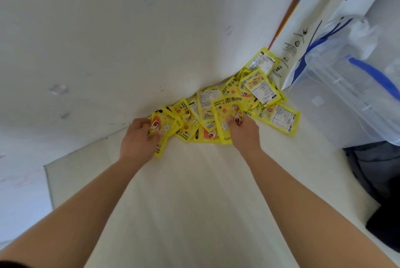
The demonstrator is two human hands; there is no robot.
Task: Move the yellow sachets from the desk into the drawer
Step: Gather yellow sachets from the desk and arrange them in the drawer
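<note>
head view: a heap of yellow sachets (pixel 257 88) lies on the desk (pixel 194 192), pushed up against the wall (pixel 129 40) at the desk's far edge. the heap runs from abt mid-frame up & to the right, w/ the packs overlapping. some lie face up w/ "hand warmer" print & a cartoon face, others back up w/ white label panels. the left hand (pixel 138 135) is at the left end of the heap, fingers curled round the left-end sachet (pixel 165 128); that pack's lower corner pokes out past the hand toward the camera. the right hand (pixel 245 133) is near the middle of the heap, thumb & fingertips pinching the front sachet (pixel 223 111), a face-up pack lying on top of its neighbours. can't tell if either pack is lifted clear or touching the rest. both forearms reach in from the bottom of the frame, well apart, bare. right of the heap a white paper bag (pixel 303 29) leans on the wall, touching the topmost sachets. just beside it, nearer the camera, stands a clear plastic box (pixel 346 98) w/ a blue handle (pixel 372 75), close to the right end of the heap. below the box, off the desk's right edge, is smth dark (pixel 378 181), too unclear to name.
</note>
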